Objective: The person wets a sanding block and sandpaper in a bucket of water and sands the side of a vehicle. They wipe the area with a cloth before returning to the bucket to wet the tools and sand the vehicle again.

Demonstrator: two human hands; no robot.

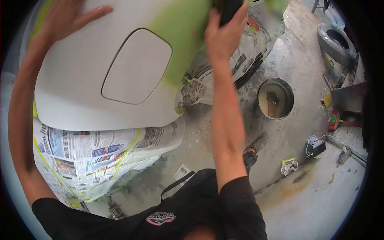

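Observation:
A white car body panel (80, 80) with a fuel flap (138, 66) fills the upper left, and a light green area (176, 36) shows along its right side. My left hand (70, 18) lies on the upper left of the panel, thumb stretched out, holding nothing; its other fingertips run out of the frame. At the panel's right edge, my right hand (226, 38) grips a black sanding block (231, 10), partly cut off by the top of the view. The hand hides where the block meets the panel.
Newspaper masking (100, 154) with yellow-green tape covers the car below the panel, and more newspaper (204, 80) covers the wheel area. A bucket of cloudy liquid (291, 100) stands on the floor at right. Farther right are a tyre (338, 42), a brush (333, 120) and crumpled paper (289, 167).

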